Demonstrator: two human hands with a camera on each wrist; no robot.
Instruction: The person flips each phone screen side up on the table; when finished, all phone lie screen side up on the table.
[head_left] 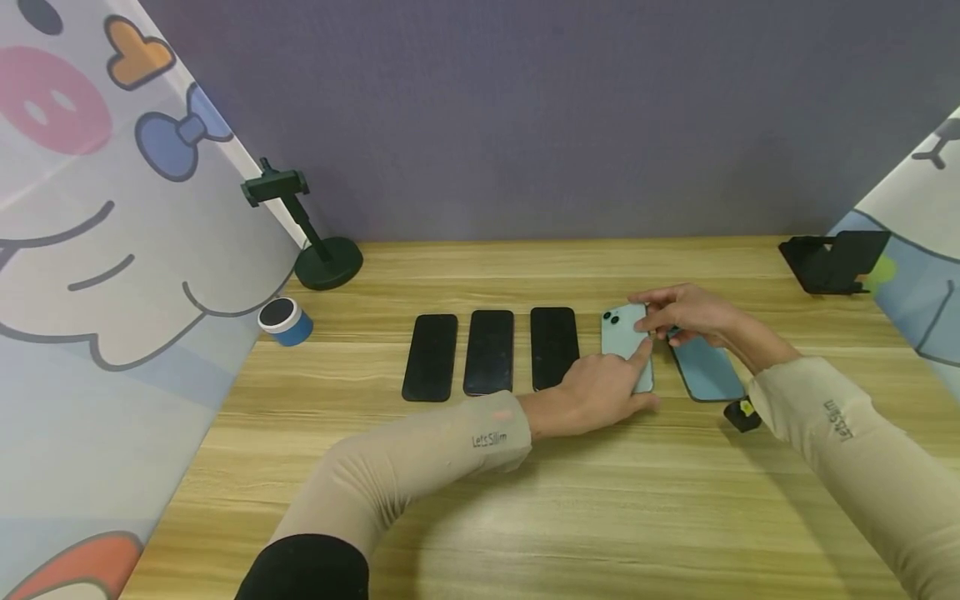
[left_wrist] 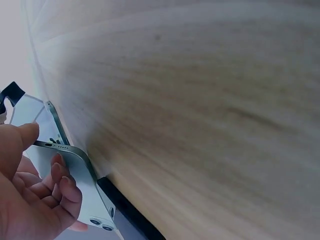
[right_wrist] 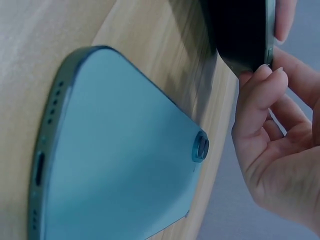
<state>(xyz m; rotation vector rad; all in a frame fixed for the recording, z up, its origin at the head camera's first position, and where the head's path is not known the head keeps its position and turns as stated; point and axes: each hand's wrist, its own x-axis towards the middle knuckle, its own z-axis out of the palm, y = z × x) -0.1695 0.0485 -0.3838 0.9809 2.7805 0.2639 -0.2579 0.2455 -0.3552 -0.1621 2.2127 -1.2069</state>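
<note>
A pale mint phone [head_left: 619, 335], back up with two camera lenses, is tilted with its right edge off the table, between both hands. My right hand [head_left: 686, 312] pinches its upper right edge; in the right wrist view its dark screen side [right_wrist: 242, 30] shows. The left hand [head_left: 603, 392] holds its lower right part, the index finger at the right edge and the thumb by the bottom edge. In the left wrist view the curled fingers [left_wrist: 62, 182] lie against the phone's back. To the right, under the right hand, a blue phone [head_left: 707, 371] lies back up.
Three black phones, left [head_left: 430, 358], middle [head_left: 489, 352] and right [head_left: 553, 346], lie screen up in a row. Behind on the left are a dark green stand [head_left: 327, 262] and a blue-and-white jar [head_left: 288, 323]. A black holder [head_left: 836, 262] stands back right.
</note>
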